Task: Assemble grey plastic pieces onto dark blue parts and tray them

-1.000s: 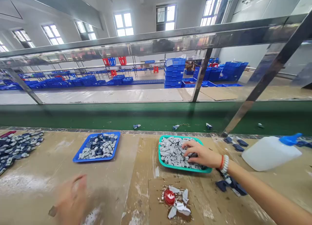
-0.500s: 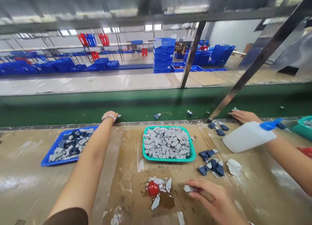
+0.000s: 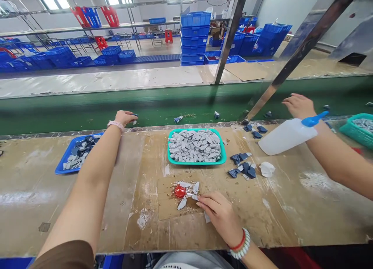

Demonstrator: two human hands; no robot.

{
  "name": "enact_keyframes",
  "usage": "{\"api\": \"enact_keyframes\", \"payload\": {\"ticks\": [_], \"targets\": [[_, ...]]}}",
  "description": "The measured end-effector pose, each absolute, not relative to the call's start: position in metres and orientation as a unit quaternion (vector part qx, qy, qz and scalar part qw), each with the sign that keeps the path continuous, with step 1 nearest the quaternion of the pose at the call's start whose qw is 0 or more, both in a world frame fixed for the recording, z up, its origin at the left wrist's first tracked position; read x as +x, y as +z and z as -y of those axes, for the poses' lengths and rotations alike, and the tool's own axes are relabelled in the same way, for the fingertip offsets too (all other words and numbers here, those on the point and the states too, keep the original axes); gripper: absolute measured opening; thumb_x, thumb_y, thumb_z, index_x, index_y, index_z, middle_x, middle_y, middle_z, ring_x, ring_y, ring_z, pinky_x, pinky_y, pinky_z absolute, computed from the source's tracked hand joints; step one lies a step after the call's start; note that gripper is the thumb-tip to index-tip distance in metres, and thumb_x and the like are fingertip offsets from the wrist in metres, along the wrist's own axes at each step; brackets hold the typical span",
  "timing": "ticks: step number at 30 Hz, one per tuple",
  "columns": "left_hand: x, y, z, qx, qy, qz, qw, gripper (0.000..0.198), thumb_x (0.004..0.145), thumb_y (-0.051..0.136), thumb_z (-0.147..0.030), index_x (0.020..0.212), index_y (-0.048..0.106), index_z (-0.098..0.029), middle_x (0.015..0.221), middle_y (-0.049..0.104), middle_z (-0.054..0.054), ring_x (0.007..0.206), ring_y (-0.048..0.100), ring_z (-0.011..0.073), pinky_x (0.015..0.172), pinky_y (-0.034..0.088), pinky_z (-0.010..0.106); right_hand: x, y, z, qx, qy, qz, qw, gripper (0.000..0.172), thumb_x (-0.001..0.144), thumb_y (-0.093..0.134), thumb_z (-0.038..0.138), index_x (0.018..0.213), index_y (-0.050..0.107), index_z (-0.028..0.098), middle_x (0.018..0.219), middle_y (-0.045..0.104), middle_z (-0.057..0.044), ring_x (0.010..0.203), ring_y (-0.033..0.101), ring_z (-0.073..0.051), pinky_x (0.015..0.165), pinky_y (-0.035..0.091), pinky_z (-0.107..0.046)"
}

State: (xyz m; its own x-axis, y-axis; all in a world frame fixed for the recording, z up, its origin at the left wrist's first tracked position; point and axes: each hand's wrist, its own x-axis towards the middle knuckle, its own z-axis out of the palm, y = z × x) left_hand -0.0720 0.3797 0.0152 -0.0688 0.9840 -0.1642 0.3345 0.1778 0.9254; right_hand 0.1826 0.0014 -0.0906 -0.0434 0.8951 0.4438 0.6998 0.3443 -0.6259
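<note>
My left hand [image 3: 124, 117] reaches far forward to the edge of the green conveyor belt [image 3: 180, 100], its fingers closed around a small grey-blue part [image 3: 134, 115]. Near the bench's front edge, my right hand [image 3: 220, 214] rests on a brown cardboard square [image 3: 166, 207]. Its fingertips pinch a small grey piece [image 3: 194, 197] beside a red cap [image 3: 180, 191] with loose grey pieces around it. A teal tray [image 3: 171, 160] heaped with grey parts sits just beyond. To the left is a blue tray [image 3: 60, 170] of grey and dark blue parts.
Another person's hand [image 3: 297, 105] and forearm reach over the belt at the right, behind a white bottle [image 3: 285, 137] lying on its side. Dark blue parts [image 3: 243, 169] lie beside the teal tray. A teal basket [image 3: 348, 132] sits far right. Steel frame posts rise from the belt edge.
The view tilted downward. My left hand stayed at the belt edge. My right hand moved left onto the cardboard beside the red cap. The other person's hand went further over the belt.
</note>
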Motion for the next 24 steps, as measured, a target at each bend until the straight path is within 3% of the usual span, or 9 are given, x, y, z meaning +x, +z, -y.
{"api": "enact_keyframes", "payload": {"ticks": [4,9,12,15,19,21,24], "targets": [[-0.1,0.037,-0.304,0.498,0.423,-0.555,0.515,0.023,0.082,0.062,-0.009,0.104,0.059,-0.009,0.088,0.061,0.006,0.079,0.064,0.0132,0.068,0.053,0.021,0.184,-0.092,0.001,-0.545,0.086,0.755,0.354,0.019,0.092,0.048,0.012,0.092,0.067,0.014,0.084,0.066,-0.009,0.075,0.058,-0.019,0.063,0.053,-0.033],[-0.137,0.032,-0.156,0.462,0.429,-0.476,0.613,0.031,0.074,0.073,-0.031,0.097,0.056,-0.019,0.091,0.062,0.002,0.065,0.062,0.0137,0.059,0.053,0.024,0.189,-0.088,0.005,-0.51,0.085,0.792,0.325,0.027,0.093,0.041,0.01,0.096,0.068,0.014,0.087,0.066,-0.01,0.076,0.058,-0.02,0.063,0.052,-0.034],[-0.135,0.007,-0.082,0.427,0.42,-0.45,0.662,0.034,0.076,0.073,-0.035,0.098,0.05,-0.023,0.081,0.062,0.0,0.065,0.06,0.0138,0.06,0.051,0.023,0.19,-0.087,0.006,-0.517,0.153,0.754,0.374,0.023,0.092,0.047,0.017,0.094,0.071,0.016,0.085,0.068,-0.009,0.076,0.059,-0.02,0.066,0.052,-0.034],[-0.11,-0.018,-0.04,0.418,0.412,-0.442,0.678,0.028,0.082,0.066,-0.034,0.101,0.048,-0.024,0.076,0.06,-0.002,0.069,0.058,0.0125,0.068,0.048,0.023,0.191,-0.082,0.003,-0.546,0.297,0.648,0.44,0.018,0.088,0.059,0.028,0.091,0.073,0.018,0.083,0.069,-0.007,0.076,0.062,-0.018,0.067,0.052,-0.031],[-0.061,-0.033,-0.019,0.518,0.393,-0.432,0.625,0.016,0.087,0.059,-0.032,0.096,0.049,-0.022,0.086,0.057,0.0,0.083,0.054,0.0133,0.08,0.041,0.025,0.191,-0.066,-0.003,-0.545,0.494,0.465,0.493,0.028,0.075,0.07,0.043,0.086,0.075,0.017,0.065,0.066,-0.003,0.053,0.055,-0.012,0.047,0.046,-0.023],[-0.039,-0.033,-0.015,0.56,0.385,-0.408,0.61,0.013,0.088,0.057,-0.031,0.092,0.048,-0.022,0.085,0.053,-0.001,0.082,0.05,0.013,0.079,0.039,0.025,0.189,-0.052,-0.004,-0.527,0.532,0.413,0.519,0.031,0.07,0.074,0.044,0.085,0.076,0.017,0.06,0.063,-0.001,0.045,0.048,-0.008,0.041,0.042,-0.021],[-0.016,-0.028,-0.012,0.602,0.363,-0.379,0.601,0.02,0.085,0.06,-0.031,0.098,0.045,-0.024,0.087,0.047,-0.001,0.081,0.045,0.0138,0.077,0.038,0.025,0.183,-0.028,0.0,-0.503,0.49,0.443,0.558,0.021,0.071,0.075,0.037,0.082,0.076,0.019,0.068,0.066,-0.003,0.051,0.054,-0.01,0.045,0.048,-0.023]]}}
